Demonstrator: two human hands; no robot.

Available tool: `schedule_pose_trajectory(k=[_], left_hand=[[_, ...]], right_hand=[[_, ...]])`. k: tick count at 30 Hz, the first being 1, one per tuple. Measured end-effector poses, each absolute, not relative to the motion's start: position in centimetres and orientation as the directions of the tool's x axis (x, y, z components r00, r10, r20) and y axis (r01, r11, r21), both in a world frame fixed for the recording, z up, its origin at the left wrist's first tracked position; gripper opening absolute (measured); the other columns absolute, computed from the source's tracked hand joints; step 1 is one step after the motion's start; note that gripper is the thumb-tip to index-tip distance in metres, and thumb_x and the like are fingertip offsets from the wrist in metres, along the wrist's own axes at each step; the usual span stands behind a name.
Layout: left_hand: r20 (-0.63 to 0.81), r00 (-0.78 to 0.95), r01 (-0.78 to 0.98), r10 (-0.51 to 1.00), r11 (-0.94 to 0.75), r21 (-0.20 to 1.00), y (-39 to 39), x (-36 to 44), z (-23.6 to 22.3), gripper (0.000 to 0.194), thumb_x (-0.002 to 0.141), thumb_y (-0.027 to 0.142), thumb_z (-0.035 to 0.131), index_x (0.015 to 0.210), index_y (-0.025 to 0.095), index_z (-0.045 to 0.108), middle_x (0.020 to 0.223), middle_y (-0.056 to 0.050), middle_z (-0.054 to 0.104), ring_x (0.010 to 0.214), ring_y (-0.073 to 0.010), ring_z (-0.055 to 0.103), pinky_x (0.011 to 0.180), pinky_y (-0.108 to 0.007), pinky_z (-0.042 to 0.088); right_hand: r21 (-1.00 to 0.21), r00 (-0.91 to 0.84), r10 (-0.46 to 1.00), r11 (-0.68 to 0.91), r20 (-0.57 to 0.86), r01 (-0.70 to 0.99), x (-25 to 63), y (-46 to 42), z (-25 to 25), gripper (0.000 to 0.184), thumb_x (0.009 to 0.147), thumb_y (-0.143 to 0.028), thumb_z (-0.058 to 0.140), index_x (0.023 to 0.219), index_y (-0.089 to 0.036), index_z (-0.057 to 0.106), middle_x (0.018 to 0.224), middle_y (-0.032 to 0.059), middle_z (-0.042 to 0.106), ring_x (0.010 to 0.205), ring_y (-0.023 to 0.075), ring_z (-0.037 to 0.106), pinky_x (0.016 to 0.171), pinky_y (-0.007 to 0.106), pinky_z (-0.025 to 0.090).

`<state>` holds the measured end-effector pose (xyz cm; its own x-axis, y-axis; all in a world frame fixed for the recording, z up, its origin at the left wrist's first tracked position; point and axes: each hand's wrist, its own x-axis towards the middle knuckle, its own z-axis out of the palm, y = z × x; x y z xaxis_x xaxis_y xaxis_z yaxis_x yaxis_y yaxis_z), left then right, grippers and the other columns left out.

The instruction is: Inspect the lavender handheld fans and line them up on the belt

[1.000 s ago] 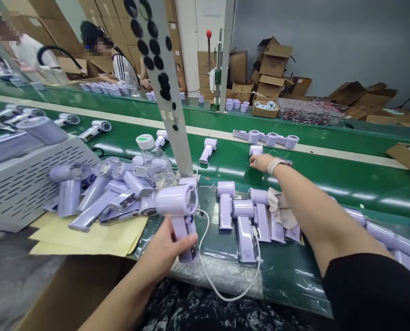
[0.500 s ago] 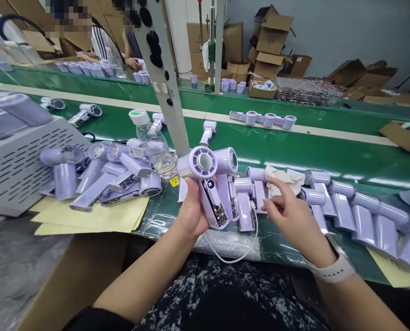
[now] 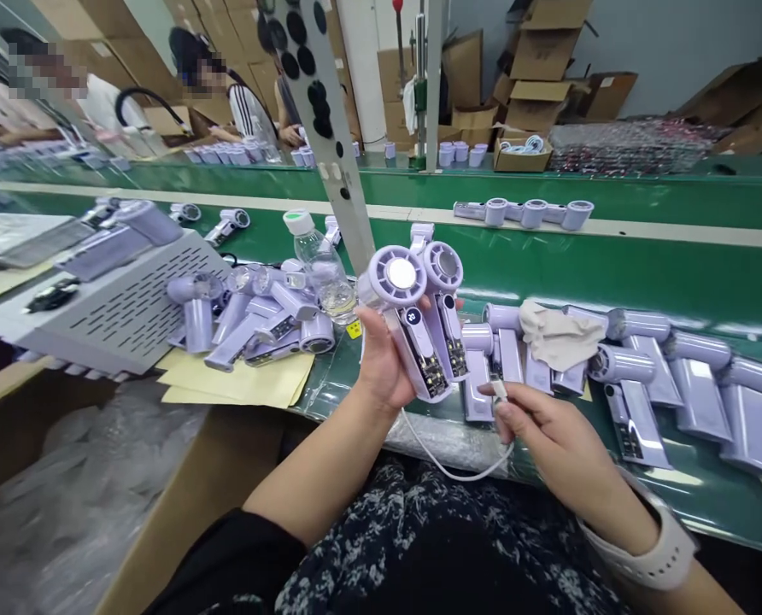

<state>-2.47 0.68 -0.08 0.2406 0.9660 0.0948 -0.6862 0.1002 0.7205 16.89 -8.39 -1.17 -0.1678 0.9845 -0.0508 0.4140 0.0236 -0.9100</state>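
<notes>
My left hand (image 3: 381,363) is closed around the handles of two lilac handheld fans (image 3: 419,316), held upright with their round heads facing me and a small lit display on one. My right hand (image 3: 551,436) pinches the plug end of a white charging cable (image 3: 451,465) that loops down to my lap. A row of the same fans (image 3: 643,376) lies on the green bench just beyond my right hand, with a crumpled beige cloth (image 3: 557,333) on top of them.
A heap of fans (image 3: 253,316) lies on yellow paper at the left, beside a clear water bottle (image 3: 320,265) and a grey slotted metal case (image 3: 118,307). A slanted metal post (image 3: 336,145) rises ahead. Fans ride the green conveyor (image 3: 612,265). People sit at the far side.
My right hand came back from the conveyor, passed the cloth and now pinches the cable plug. My left hand now holds two fans instead of one, raised with heads facing me.
</notes>
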Motion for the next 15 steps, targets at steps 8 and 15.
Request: schedule_pose_trajectory(k=[8,15], left_hand=[[0.177,0.234,-0.775,0.956,0.073,0.627,0.8,-1.1,0.7,0.066,0.073,0.087,0.064,0.073,0.022,0.057,0.109,-0.010,0.073,0.111,-0.0346,0.069,0.083,-0.045,0.060],[0.219,0.091,-0.752,0.971,-0.077,0.655,0.4,-1.3,-0.8,0.067,0.063,0.087,0.072,0.072,0.022,0.062,0.101,-0.006,0.075,0.097,-0.0278,0.072,0.085,-0.042,0.061]], right_hand=[[-0.992,-0.323,0.946,0.065,0.028,0.104,12.2,-8.1,-1.1,0.028,0.105,-0.039,0.052,0.088,-0.019,0.064,0.059,-0.0035,0.057,0.056,0.0123,0.052,0.061,0.026,0.040],[-0.952,-0.142,0.988,-0.095,-0.056,-0.290,9.3,-8.6,-3.2,0.041,0.107,-0.053,0.049,0.083,-0.020,0.055,0.050,-0.0105,0.033,0.043,0.0093,0.034,0.048,0.024,0.030]])
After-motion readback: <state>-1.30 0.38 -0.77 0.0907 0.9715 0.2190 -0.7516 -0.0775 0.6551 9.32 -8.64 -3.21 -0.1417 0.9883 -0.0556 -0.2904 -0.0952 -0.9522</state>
